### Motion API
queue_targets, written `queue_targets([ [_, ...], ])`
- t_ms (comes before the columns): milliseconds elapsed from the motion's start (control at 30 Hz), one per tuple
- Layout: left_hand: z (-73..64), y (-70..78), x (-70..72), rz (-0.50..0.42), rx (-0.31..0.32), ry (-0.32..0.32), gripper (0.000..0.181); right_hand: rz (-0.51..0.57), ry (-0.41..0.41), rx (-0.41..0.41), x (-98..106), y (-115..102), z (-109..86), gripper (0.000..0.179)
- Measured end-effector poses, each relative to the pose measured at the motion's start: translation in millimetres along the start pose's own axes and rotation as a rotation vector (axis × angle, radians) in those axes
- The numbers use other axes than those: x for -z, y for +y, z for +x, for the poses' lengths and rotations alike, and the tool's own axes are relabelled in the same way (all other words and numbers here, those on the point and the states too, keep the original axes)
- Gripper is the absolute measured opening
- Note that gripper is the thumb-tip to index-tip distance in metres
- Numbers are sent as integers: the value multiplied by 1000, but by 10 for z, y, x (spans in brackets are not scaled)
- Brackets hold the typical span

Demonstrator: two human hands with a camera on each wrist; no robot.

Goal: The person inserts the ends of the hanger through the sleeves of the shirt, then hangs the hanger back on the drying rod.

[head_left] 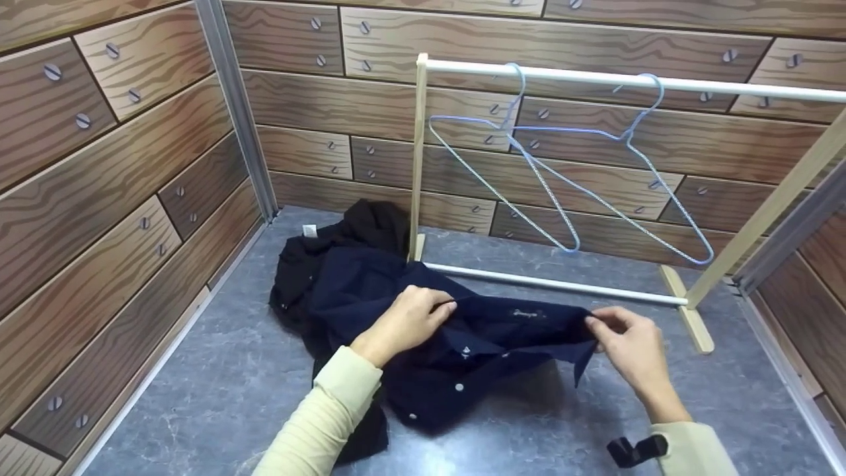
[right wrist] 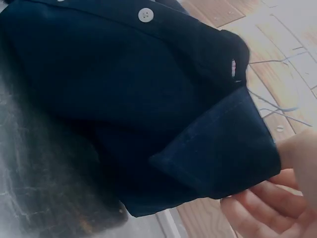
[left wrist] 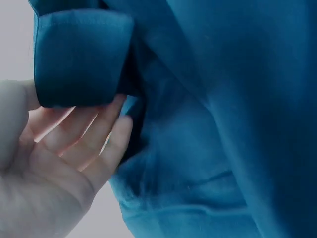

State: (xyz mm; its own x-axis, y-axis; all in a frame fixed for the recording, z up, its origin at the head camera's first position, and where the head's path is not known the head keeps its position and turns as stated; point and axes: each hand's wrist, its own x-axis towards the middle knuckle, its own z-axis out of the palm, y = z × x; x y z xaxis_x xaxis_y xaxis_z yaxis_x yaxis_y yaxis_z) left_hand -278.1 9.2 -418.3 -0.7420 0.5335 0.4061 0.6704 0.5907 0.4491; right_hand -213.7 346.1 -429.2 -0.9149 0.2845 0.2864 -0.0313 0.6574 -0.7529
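Observation:
A navy button-up shirt (head_left: pixel 429 396) is stretched between both hands, its collar (head_left: pixel 552 317) spread out to the right. My left hand (head_left: pixel 413 320) pinches the collar at its left part; in the left wrist view, a collar flap (left wrist: pixel 81 59) lies between thumb and fingers. At the other end, my right hand (head_left: pixel 631 347) pinches the collar's right side. In the right wrist view a pointed collar tip (right wrist: pixel 218 148) folds down beside those fingers, and a white button (right wrist: pixel 146 15) shows on the shirt front. The rest of the shirt lies bunched on the left.
A black garment (head_left: pixel 294 264) with a white label lies crumpled under and behind the shirt. Behind stands a rack with a white rail (head_left: pixel 581 76), where two blue hangers (head_left: pixel 568 248) hang. A wood-patterned wall (head_left: pixel 297 99) encloses the grey tabletop (head_left: pixel 218 370).

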Motion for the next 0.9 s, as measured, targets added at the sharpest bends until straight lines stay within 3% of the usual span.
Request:
queue_targets([
  [267,-16,-107,-37,-14,90,31,19,-58,-122,50,-148,19,47,18],
  [467,-41,-126,-42,-2,129,62,20,-66,-148,132,-107,-186,215,16],
  [567,-53,-124,-49,1,147,68,21,-54,-97,170,-9,-392,341,18],
  [800,-53,-134,-52,3,160,77,23,-113,122,288,218,-974,656,22],
  [900,-59,-134,-54,1,161,75,24,-122,143,333,245,-1171,764,23],
])
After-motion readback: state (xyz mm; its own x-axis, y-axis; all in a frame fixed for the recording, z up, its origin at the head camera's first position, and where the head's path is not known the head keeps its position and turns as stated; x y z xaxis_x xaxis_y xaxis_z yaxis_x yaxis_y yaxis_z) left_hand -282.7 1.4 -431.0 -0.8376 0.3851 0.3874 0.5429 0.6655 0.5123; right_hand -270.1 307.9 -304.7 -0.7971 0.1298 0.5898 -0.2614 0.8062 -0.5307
